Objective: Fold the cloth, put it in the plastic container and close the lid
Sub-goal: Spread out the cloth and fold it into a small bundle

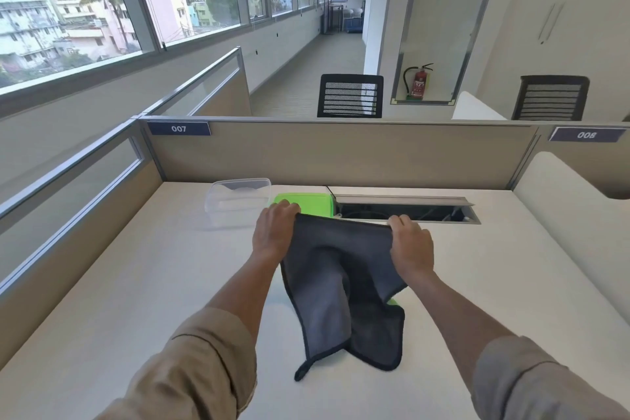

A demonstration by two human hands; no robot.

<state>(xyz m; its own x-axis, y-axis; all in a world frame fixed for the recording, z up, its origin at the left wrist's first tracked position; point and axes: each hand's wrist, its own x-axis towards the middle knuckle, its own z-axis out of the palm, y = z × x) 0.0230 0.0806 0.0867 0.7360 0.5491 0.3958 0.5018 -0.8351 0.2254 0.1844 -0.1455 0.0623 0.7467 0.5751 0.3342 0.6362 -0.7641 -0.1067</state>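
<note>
Left hand [274, 232] and right hand [410, 244] each pinching a top corner of grey cloth [344, 286], held up over table [136, 283], lower end touching it. Clear container [235, 203] and green lid [312, 203] side by side beyond.

A dark grey cloth [341, 286] of soft, matt, slightly napped fabric is seen, edged with a stitched darker binding. The container [235, 201] near the far edge of the desk [136, 283] is made of clear, glossy plastic; the lid [312, 203] beside it is of opaque bright green plastic, smooth. The desk top is finished in a smooth, matt off-white laminate. The sleeves [204, 368] are of matt woven fabric.
</note>
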